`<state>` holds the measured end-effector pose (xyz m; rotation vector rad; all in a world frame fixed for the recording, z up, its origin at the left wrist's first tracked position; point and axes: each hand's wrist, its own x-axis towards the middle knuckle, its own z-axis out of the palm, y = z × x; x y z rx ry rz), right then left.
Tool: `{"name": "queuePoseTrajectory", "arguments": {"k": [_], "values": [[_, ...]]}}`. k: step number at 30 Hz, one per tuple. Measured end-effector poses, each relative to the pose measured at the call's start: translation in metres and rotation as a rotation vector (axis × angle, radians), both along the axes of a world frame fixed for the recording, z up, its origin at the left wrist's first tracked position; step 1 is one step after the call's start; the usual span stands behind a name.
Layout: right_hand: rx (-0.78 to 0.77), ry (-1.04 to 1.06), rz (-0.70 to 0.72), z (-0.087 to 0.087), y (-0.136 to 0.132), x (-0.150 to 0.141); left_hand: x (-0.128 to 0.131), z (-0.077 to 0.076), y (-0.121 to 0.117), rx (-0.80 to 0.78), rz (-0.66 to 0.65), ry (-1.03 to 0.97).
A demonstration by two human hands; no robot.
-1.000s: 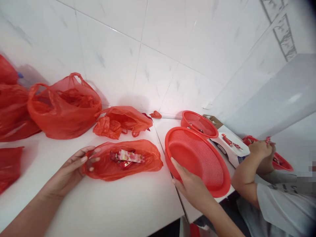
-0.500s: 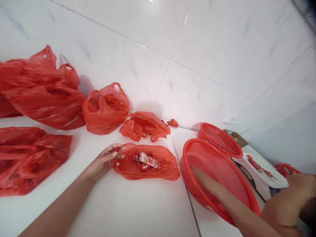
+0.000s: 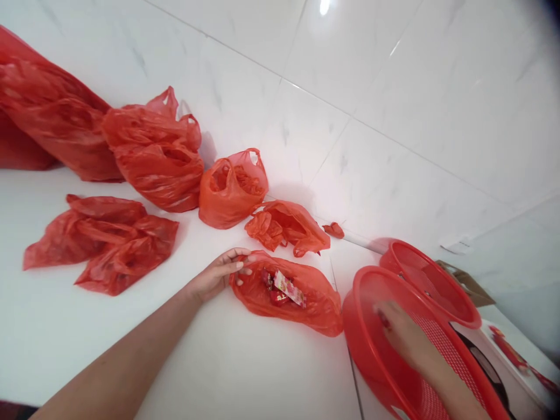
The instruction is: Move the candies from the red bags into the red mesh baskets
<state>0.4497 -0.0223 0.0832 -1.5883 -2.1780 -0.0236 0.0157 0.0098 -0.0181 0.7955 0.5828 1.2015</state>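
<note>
Fingers of the left hand (image 3: pixel 217 274) pinch the rim of the red bag (image 3: pixel 301 300), keeping its sweets (image 3: pixel 284 288) reachable; the blurred right hand (image 3: pixel 405 338) seemingly lies flat, fingers apart, inside the red basket (image 3: pixel 371 356).

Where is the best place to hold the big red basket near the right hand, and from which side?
Probably at the rim of the big red basket, on its near left edge, coming from above. The basket is tilted with that raised rim free; the right hand lies inside it, and a second basket crowds the far side.

bare counter (image 3: pixel 245 373) ahead, bags (image 3: pixel 157 157) crowding wall
</note>
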Motion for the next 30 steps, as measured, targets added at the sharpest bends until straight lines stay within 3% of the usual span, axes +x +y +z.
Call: {"name": "queuePoseTrajectory", "arguments": {"k": [2, 4, 6, 10, 13, 16, 19, 26, 30], "values": [[0.042, -0.087, -0.01, 0.012, 0.0, -0.007, 0.0, -0.002, 0.001, 0.006, -0.005, -0.012], [0.189, -0.092, -0.011, 0.023, -0.01, -0.027, 0.0, -0.004, 0.001, 0.009, -0.006, -0.019], [0.26, -0.096, 0.083, 0.027, -0.027, -0.054, -0.001, -0.004, 0.001, 0.008, -0.007, -0.024], [0.182, -0.117, 0.375, 0.007, -0.05, -0.11, -0.001, -0.004, 0.002, 0.012, -0.01, -0.023], [0.053, -0.118, 0.44, -0.021, -0.039, -0.135, -0.001, -0.005, 0.002, 0.014, -0.01, -0.013], [0.014, -0.139, 0.325, -0.045, -0.016, -0.144, -0.002, -0.004, 0.001, 0.017, -0.007, -0.009], [0.041, -0.127, 0.208, -0.057, -0.008, -0.14, -0.002, -0.002, 0.001, 0.009, 0.002, -0.023], [0.355, 0.124, -0.047, -0.067, -0.043, -0.13, -0.001, 0.0, 0.004, 0.013, -0.01, -0.067], [0.291, 0.164, -0.123, -0.079, -0.051, -0.133, -0.002, 0.001, 0.003, 0.034, 0.008, -0.025]]}}
